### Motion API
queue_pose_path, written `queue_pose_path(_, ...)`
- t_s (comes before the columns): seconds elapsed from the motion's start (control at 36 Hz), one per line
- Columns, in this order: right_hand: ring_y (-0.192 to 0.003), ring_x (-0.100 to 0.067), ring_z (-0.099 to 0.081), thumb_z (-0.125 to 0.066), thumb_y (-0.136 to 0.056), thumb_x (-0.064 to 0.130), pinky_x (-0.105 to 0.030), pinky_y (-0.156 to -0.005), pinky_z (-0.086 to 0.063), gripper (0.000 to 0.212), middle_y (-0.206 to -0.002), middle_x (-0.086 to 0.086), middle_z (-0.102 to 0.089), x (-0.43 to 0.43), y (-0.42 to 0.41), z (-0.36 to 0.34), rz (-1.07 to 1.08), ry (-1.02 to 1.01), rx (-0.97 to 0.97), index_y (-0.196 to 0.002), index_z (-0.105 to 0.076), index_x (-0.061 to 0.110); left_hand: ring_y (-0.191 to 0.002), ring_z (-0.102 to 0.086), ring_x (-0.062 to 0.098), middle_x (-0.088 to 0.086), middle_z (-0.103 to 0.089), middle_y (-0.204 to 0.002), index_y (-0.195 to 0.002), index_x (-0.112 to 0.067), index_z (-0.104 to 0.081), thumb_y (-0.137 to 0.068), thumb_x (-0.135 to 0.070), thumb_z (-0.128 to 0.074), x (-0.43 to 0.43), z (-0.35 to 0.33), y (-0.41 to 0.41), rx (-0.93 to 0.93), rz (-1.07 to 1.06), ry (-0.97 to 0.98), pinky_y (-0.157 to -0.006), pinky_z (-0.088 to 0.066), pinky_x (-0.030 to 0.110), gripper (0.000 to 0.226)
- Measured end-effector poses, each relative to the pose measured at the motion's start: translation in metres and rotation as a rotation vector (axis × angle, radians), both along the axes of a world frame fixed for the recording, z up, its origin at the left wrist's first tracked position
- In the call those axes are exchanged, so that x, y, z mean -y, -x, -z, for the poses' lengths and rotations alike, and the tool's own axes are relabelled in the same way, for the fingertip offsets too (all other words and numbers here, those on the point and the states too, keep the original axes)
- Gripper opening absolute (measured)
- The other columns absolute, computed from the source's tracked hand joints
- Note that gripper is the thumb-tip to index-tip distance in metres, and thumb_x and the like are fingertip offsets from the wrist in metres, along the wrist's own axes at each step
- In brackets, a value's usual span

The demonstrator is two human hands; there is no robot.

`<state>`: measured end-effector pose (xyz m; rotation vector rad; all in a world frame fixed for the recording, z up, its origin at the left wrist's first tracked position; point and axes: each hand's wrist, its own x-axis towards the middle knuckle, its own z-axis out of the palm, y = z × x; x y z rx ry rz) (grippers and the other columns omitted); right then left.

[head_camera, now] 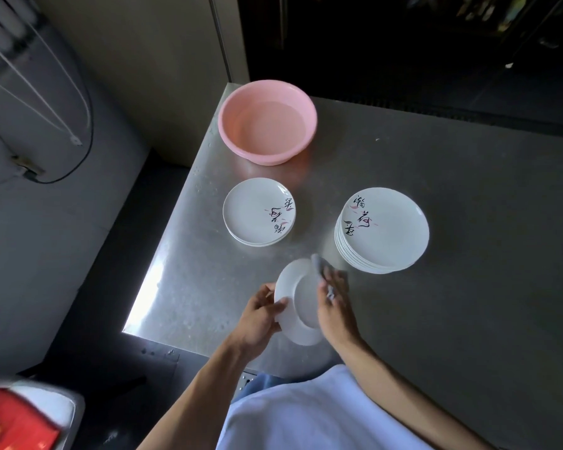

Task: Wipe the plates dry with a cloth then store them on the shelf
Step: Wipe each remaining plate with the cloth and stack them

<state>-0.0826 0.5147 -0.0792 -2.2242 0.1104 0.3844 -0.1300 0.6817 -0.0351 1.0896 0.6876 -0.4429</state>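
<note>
Above the near part of the steel table, my left hand [260, 315] grips the rim of a tilted white plate [298, 303]. My right hand [333, 306] holds a grey cloth [320, 266] against the plate's far right edge; the hand and cloth are blurred. A short stack of small white plates [257, 212] with black and pink markings lies left of centre. A taller stack of bigger plates [384, 230] with the same markings stands to the right. No shelf is visible.
A pink plastic basin [267, 121] with water sits at the table's far left corner. Water drops dot the steel table [468, 254] near its left edge. A red and white object [17, 420] lies low at the bottom left. Dark space lies behind the table.
</note>
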Motion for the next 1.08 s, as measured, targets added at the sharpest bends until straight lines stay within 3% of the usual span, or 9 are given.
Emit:
queue_pose_path(0.11,-0.145,-0.01,-0.03,-0.023,-0.102,0.052,-0.04,-0.121,-0.026,0.053,-0.152,0.02,-0.037,-0.007,-0.004,-0.025,-0.014,-0.133,0.007,-0.149,-0.043,0.034,-0.076,-0.065,0.018,0.008,-0.066,-0.094,-0.102,-0.017,-0.06,-0.096,0.002,-0.052,0.0,-0.006,-0.006,-0.036,-0.044,-0.04,-0.063,-0.054,0.03,0.021)
queue_pose_path(0.17,-0.152,-0.004,-0.012,-0.027,-0.107,0.046,-0.035,-0.125,-0.016,0.053,-0.162,0.019,-0.019,-0.011,0.003,-0.038,-0.177,-0.18,0.022,-0.155,-0.034,0.027,-0.084,-0.069,0.019,0.008,-0.072,-0.1,-0.114,-0.017,-0.066,-0.098,-0.007,-0.056,0.0,-0.009,-0.009,-0.018,0.013,-0.083,-0.069,-0.056,0.032,0.021)
queue_pose_path(0.28,-0.154,-0.016,-0.012,-0.025,-0.108,0.044,-0.032,-0.125,-0.006,0.053,-0.164,0.003,-0.025,-0.012,0.013,-0.039,-0.668,-0.068,0.346,-0.153,-0.038,0.02,-0.104,-0.073,0.027,0.012,-0.077,-0.113,-0.122,-0.013,-0.07,-0.092,-0.017,-0.063,0.0,-0.01,-0.003,0.04,0.094,-0.135,-0.084,-0.06,0.043,0.03)
queue_pose_path(0.47,-0.148,-0.027,-0.032,-0.006,-0.098,0.057,-0.042,-0.122,-0.019,0.08,-0.158,-0.013,-0.037,-0.009,-0.009,-0.011,-0.138,0.173,-0.023,-0.153,-0.035,0.006,-0.101,-0.07,0.02,0.01,-0.074,-0.116,-0.126,-0.016,-0.07,-0.087,-0.028,-0.069,-0.004,-0.01,0.003,0.032,0.093,-0.094,-0.086,-0.06,0.045,0.041)
queue_pose_path(0.61,-0.154,-0.016,-0.011,-0.027,-0.107,0.044,-0.029,-0.124,-0.01,0.056,-0.163,-0.003,-0.024,0.001,0.019,-0.029,-0.525,0.03,0.245,-0.152,-0.039,0.013,-0.098,-0.072,0.022,0.011,-0.075,-0.111,-0.125,-0.01,-0.067,-0.1,-0.015,-0.063,-0.003,-0.008,0.002,0.064,0.094,-0.076,-0.083,-0.061,0.041,0.026)
queue_pose_path(0.72,-0.153,-0.01,-0.007,-0.031,-0.11,0.03,-0.029,-0.125,-0.01,0.048,-0.165,0.005,-0.015,0.007,0.011,-0.023,-0.317,-0.008,0.101,-0.155,-0.032,0.015,-0.084,-0.067,0.022,0.011,-0.071,-0.099,-0.111,-0.01,-0.063,-0.101,0.0,-0.056,0.0,-0.007,0.005,0.013,-0.009,-0.029,-0.068,-0.056,0.034,0.016)
queue_pose_path(0.81,-0.151,-0.007,-0.01,-0.028,-0.109,0.035,-0.026,-0.123,-0.013,0.054,-0.167,0.005,-0.014,0.007,0.006,-0.03,-0.148,-0.063,-0.171,-0.159,-0.016,0.02,-0.075,-0.06,0.023,0.013,-0.063,-0.091,-0.096,-0.014,-0.058,-0.094,0.005,-0.052,0.003,-0.008,0.004,-0.042,-0.057,-0.059,-0.062,-0.049,0.032,0.02)
queue_pose_path(0.94,-0.154,-0.008,-0.005,-0.026,-0.107,0.044,-0.029,-0.125,-0.008,0.055,-0.165,0.01,-0.012,-0.01,0.012,-0.039,-0.383,-0.122,-0.005,-0.157,-0.024,0.022,-0.087,-0.067,0.028,0.019,-0.074,-0.101,-0.114,-0.015,-0.072,-0.081,-0.029,-0.063,0.004,-0.013,-0.003,-0.026,0.076,-0.126,-0.074,-0.047,0.038,0.037)
queue_pose_path(1.08,-0.153,-0.01,0.001,-0.006,-0.098,0.065,-0.027,-0.125,-0.002,0.079,-0.165,0.006,-0.011,-0.008,0.018,-0.024,-0.512,-0.012,0.113,-0.156,-0.027,0.016,-0.095,-0.068,0.029,0.025,-0.073,-0.112,-0.122,-0.01,-0.071,-0.101,-0.017,-0.057,-0.002,-0.008,-0.001,-0.04,0.073,-0.09,-0.081,-0.049,0.039,0.027)
